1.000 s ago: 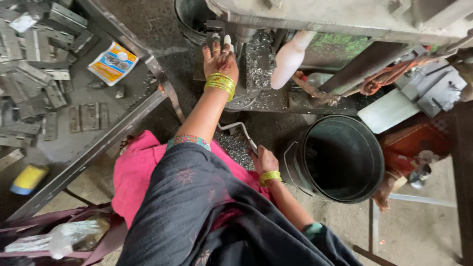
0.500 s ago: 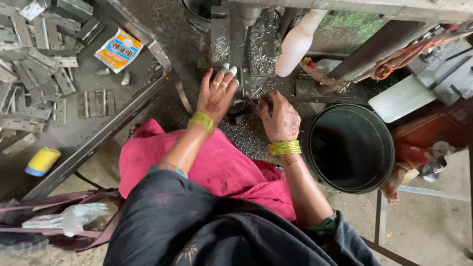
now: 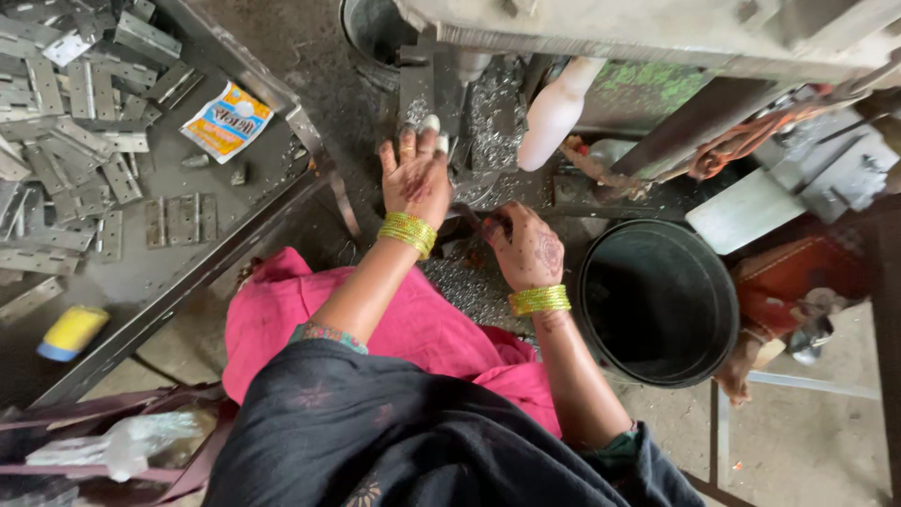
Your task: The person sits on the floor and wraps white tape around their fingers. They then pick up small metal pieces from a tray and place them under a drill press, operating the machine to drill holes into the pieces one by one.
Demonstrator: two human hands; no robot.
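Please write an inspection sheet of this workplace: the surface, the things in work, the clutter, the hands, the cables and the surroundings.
Surface: dark metal machine bed, strewn with shiny metal shavings.
Job's things: upright metal block on the machine; a thin tool, mostly hidden.
Clutter: many flat metal hinges, a printed packet and a yellow and blue object on the tray at the left.
Hands: left hand rests fingers at the block's foot; right hand closed around the thin tool.
Cables: orange cord coiled at a slanted bar.
Surroundings: black bucket; white bottle; pink cloth over the lap.
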